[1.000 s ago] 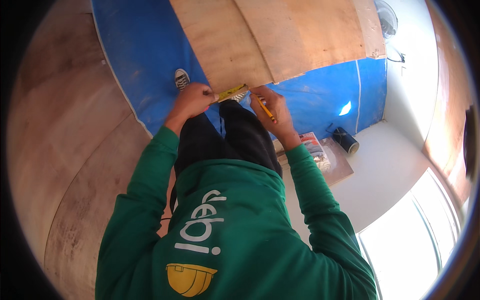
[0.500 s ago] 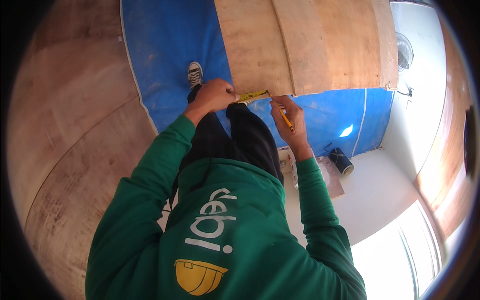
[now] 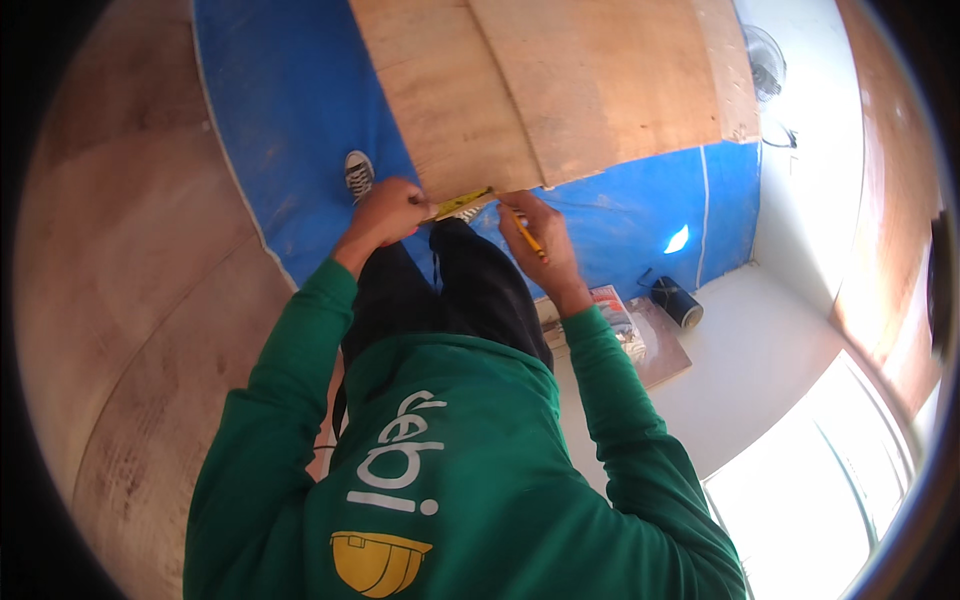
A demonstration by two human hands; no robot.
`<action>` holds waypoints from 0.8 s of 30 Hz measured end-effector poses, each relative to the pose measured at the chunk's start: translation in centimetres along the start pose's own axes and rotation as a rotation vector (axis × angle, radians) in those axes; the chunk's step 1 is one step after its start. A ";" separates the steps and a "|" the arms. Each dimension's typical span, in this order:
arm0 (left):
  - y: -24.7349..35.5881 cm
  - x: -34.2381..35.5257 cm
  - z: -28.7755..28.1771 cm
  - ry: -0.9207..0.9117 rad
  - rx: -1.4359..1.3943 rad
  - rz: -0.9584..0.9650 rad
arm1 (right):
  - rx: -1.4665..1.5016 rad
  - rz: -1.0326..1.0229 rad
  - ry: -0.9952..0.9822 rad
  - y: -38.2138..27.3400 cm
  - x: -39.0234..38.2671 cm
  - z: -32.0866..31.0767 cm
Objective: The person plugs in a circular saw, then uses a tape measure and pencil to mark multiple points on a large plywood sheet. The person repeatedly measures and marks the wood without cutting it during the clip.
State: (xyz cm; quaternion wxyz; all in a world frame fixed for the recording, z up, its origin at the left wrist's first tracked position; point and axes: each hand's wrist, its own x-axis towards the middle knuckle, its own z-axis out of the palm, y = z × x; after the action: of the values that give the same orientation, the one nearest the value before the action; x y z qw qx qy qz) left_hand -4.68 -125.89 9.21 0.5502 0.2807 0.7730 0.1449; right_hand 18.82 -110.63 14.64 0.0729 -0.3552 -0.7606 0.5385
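Pale tan plywood sheet with faint wood grain; bright blue plastic tarpaulin with a thin white edge line; yellow measuring tape marked in black; orange-yellow pencil; green long-sleeved shirt with white lettering and a yellow helmet emblem; black trousers; black-and-white canvas shoe.

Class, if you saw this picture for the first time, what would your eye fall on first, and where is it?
First, the green sweatshirt filling the lower middle. Above it, the left hand pins a yellow tape measure to the near edge of a plywood sheet, the right hand holding a pencil beside it. Blue sheeting lies beneath.
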 end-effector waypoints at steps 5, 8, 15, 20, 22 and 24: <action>0.0 -0.1 0.0 0.012 -0.046 -0.007 | -0.023 0.000 -0.002 -0.5 -0.1 -0.4; 0.2 -0.3 -0.2 0.017 -0.050 -0.022 | 0.005 0.051 -0.029 -0.9 -0.1 -0.6; 0.8 -0.6 -0.4 0.017 -0.053 -0.045 | -0.008 0.085 -0.035 -1.0 -0.2 -0.7; 0.6 -0.6 -0.2 0.016 -0.037 -0.032 | 0.036 0.010 0.041 -0.6 -0.2 -0.3; 0.6 -0.6 -0.3 0.021 -0.006 -0.025 | 0.071 0.097 0.013 -0.5 -0.2 -0.2; 0.7 -0.6 -0.3 0.023 0.001 -0.033 | 0.091 0.117 0.011 -0.3 -0.1 -0.2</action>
State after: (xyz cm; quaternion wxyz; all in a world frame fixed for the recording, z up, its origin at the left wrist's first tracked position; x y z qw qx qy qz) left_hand -4.68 -125.71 10.17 0.5432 0.2666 0.7840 0.1386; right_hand 18.85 -110.63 15.03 0.0614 -0.3982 -0.7130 0.5739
